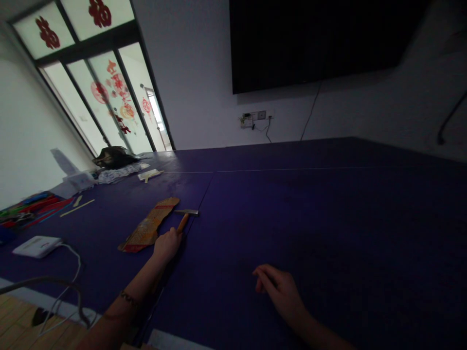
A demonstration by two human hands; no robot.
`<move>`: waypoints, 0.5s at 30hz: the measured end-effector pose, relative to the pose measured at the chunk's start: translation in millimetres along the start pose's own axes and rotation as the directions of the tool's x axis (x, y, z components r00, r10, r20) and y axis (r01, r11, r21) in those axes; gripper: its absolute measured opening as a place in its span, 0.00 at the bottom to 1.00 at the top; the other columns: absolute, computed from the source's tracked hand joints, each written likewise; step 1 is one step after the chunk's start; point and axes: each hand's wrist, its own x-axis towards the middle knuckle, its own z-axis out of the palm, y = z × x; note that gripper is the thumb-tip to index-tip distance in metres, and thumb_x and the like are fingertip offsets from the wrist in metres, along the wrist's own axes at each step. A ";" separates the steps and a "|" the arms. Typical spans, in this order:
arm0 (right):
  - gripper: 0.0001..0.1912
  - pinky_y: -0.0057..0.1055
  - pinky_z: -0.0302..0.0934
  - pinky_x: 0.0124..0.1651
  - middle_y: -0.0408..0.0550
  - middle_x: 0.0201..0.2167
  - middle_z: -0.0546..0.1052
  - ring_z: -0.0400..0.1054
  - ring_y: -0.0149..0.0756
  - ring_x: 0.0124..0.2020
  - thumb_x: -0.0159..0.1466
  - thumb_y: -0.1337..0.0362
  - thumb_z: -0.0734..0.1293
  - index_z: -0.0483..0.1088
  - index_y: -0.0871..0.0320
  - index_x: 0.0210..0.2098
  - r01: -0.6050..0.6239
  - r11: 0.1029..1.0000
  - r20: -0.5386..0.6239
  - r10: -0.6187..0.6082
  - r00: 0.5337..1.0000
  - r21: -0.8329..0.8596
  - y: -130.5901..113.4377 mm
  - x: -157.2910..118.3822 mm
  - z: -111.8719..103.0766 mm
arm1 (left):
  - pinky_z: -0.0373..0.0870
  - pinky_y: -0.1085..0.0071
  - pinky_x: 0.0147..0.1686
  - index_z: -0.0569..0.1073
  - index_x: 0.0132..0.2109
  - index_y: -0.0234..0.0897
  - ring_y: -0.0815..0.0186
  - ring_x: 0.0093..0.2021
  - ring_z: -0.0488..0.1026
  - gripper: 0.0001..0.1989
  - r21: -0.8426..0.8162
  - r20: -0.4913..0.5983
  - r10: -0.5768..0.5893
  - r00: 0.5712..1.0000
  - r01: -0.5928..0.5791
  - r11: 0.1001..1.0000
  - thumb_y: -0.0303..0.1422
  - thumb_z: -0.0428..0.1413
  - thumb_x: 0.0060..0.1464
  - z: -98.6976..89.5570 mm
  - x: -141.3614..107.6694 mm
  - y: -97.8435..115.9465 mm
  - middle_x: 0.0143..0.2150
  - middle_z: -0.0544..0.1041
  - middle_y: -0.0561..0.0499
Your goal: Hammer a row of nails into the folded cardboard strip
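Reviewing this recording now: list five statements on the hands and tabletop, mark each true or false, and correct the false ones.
1. The left hand grips a wooden-handled metal hammer. True.
2. The torn brown cardboard piece lies right of the hammer in the picture. False: it lies left.
3. A flat white device with a white cable rests on the purple tabletop. True.
4. The right hand touches the hammer. False: it is apart from it.
5. A beaded bracelet circles the left wrist. True.
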 end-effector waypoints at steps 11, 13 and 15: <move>0.13 0.25 0.51 0.20 0.38 0.14 0.64 0.57 0.28 0.16 0.58 0.56 0.59 0.70 0.58 0.31 -0.011 0.971 0.008 0.010 1.000 0.240 2.4 6.7 -6.0 | 0.56 0.76 0.19 0.60 0.29 0.35 0.73 0.18 0.59 0.18 -0.978 -0.011 0.290 0.957 -0.071 0.196 0.47 0.44 0.51 -32.0 -64.1 66.4 0.20 0.60 0.57; 0.16 0.24 0.49 0.18 0.40 0.17 0.66 0.56 0.27 0.16 0.58 0.53 0.58 0.68 0.58 0.36 -0.028 0.921 0.039 0.014 0.999 0.388 4.5 10.3 -10.9 | 0.54 0.77 0.18 0.60 0.29 0.35 0.75 0.17 0.56 0.20 -0.998 0.041 0.363 0.931 0.053 -0.022 0.50 0.46 0.48 -20.3 -89.3 101.7 0.19 0.58 0.59; 0.20 0.23 0.48 0.16 0.41 0.20 0.68 0.56 0.26 0.15 0.57 0.50 0.59 0.67 0.58 0.39 -0.062 0.859 0.068 0.032 0.997 0.508 6.2 14.7 -16.6 | 0.52 0.78 0.18 0.60 0.30 0.35 0.76 0.17 0.55 0.21 -0.978 0.066 0.453 0.889 0.147 -0.145 0.51 0.49 0.46 -6.7 -111.1 136.2 0.20 0.58 0.59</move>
